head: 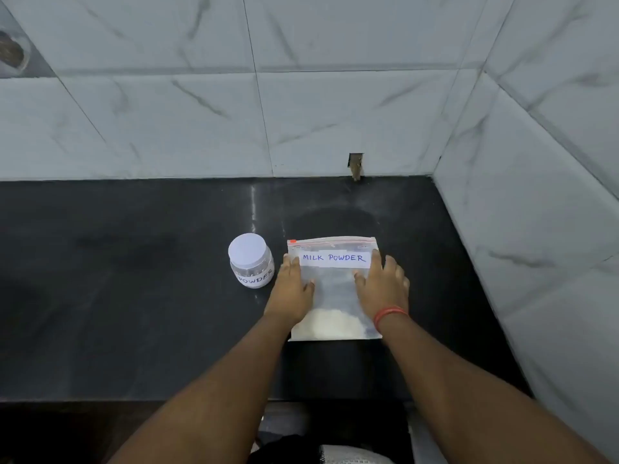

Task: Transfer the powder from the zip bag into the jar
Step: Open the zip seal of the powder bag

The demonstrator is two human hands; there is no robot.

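Note:
A clear zip bag [335, 289] labelled MILK POWDER lies flat on the black counter, its red zip strip at the far edge. White powder [335, 324] sits bunched at the bag's near end. My left hand [293, 286] rests flat on the bag's left side with straight fingers. On the right side lies my right hand [382, 286], also flat, with a red thread band at its wrist. A small clear jar [251, 261] with a white lid on stands upright just left of the bag, close to my left fingertips.
The black counter [134, 279] meets marble-look tiled walls at the back and at the right [536, 246], forming a corner. A small notch [355, 165] in the back wall sits above the counter. The counter's front edge runs below my forearms.

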